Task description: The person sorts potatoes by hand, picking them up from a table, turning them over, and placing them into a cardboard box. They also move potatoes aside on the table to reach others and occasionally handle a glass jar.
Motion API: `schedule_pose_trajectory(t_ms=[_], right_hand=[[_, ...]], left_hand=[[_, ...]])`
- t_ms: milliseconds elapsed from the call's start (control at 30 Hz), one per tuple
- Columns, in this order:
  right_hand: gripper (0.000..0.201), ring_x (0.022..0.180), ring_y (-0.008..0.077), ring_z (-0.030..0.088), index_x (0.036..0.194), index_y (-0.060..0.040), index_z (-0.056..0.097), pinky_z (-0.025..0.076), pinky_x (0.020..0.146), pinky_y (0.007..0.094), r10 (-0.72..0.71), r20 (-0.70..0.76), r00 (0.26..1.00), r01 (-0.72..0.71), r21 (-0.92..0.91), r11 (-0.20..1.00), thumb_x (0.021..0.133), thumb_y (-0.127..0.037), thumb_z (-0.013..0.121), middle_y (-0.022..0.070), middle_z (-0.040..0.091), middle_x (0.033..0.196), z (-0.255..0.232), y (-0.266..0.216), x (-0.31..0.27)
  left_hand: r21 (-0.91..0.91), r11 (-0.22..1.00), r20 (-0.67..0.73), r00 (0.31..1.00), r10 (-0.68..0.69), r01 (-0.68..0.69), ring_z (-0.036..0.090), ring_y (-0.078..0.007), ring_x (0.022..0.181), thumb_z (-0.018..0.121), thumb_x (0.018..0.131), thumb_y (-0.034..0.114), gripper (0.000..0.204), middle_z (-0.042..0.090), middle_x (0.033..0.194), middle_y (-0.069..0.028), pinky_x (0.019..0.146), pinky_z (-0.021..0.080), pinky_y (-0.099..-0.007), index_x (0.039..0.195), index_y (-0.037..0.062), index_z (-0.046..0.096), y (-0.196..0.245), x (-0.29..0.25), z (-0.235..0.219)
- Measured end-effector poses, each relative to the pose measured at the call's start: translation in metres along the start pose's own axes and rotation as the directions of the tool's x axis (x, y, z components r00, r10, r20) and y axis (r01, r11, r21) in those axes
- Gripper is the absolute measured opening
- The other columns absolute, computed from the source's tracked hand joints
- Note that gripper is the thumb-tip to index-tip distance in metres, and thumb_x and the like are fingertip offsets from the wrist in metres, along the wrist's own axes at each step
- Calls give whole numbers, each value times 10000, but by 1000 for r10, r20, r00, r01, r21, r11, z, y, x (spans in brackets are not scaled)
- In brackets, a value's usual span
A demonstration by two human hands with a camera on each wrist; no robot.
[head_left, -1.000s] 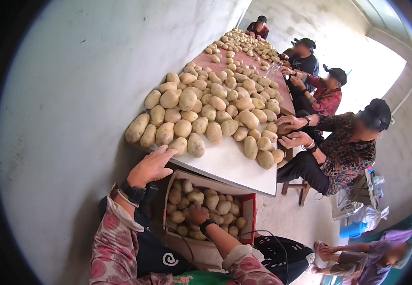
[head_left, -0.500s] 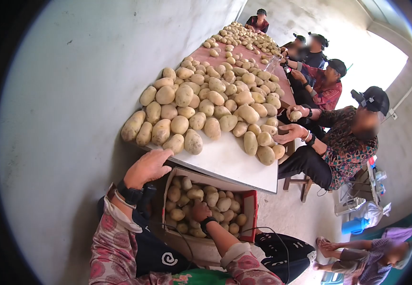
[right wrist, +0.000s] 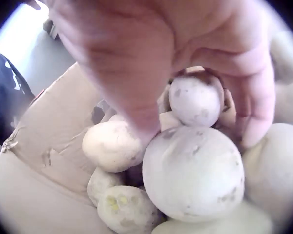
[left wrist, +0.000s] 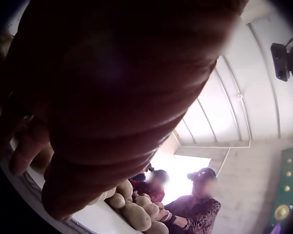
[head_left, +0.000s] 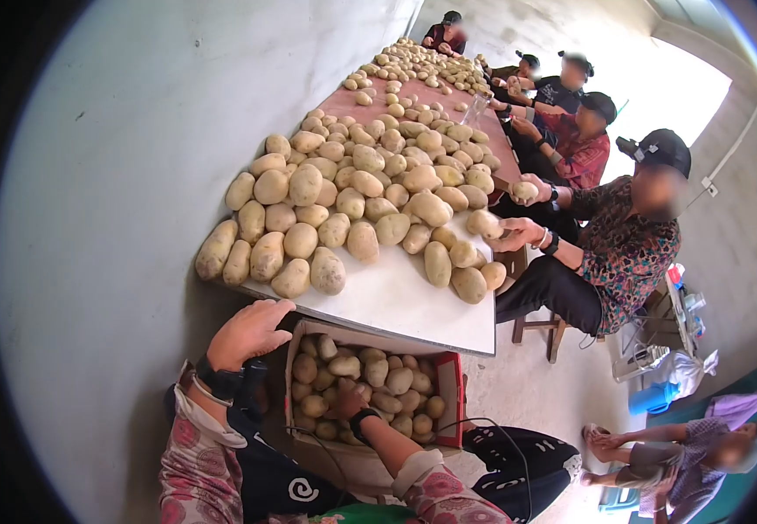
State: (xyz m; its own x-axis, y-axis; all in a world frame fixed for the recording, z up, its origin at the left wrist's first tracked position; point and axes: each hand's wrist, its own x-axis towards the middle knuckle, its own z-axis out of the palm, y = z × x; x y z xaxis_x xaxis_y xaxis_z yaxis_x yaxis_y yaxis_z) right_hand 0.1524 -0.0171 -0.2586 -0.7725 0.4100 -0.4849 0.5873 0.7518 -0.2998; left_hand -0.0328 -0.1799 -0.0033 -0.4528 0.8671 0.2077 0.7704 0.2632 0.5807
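Note:
In the head view, my left hand point(head_left: 249, 332) rests at the near edge of the white table point(head_left: 396, 314), fingers extended close to the nearest potatoes point(head_left: 291, 277). It fills much of the left wrist view, dark and holding nothing that shows. My right hand point(head_left: 348, 402) reaches down into an open cardboard box point(head_left: 460, 393) full of potatoes. The right wrist view shows its thumb and fingers curled round a small potato point(right wrist: 195, 100). A larger pale potato point(right wrist: 193, 173) lies just in front, between thumb and fingertips. Part of the grip is hidden behind the potatoes.
A big heap of potatoes point(head_left: 370, 179) covers the near tabletop, with more along the red far part point(head_left: 413, 98). A person in a patterned shirt point(head_left: 627, 236) handles potatoes at the right side; others sit farther back. A wall point(head_left: 134, 175) stands left.
The head view has shifted slightly, so the table appears farther left. The person opposite has lifted a potato from the table. My hands keep their places at the table edge and in the box.

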Motion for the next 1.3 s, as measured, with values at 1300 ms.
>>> schedule_pose_trajectory(t_ms=[1300], right_hand=[[512, 1061, 306, 633, 1214, -95, 587, 493, 893, 457, -10, 334, 943, 71, -170, 983, 789, -379, 590, 143, 641, 1168, -68, 55, -62]], left_hand=[[52, 984, 146, 973, -178, 172, 507, -352, 1122, 674, 768, 204, 510, 582, 1173, -179, 960, 422, -396, 1233, 67, 515, -5, 5, 2]])
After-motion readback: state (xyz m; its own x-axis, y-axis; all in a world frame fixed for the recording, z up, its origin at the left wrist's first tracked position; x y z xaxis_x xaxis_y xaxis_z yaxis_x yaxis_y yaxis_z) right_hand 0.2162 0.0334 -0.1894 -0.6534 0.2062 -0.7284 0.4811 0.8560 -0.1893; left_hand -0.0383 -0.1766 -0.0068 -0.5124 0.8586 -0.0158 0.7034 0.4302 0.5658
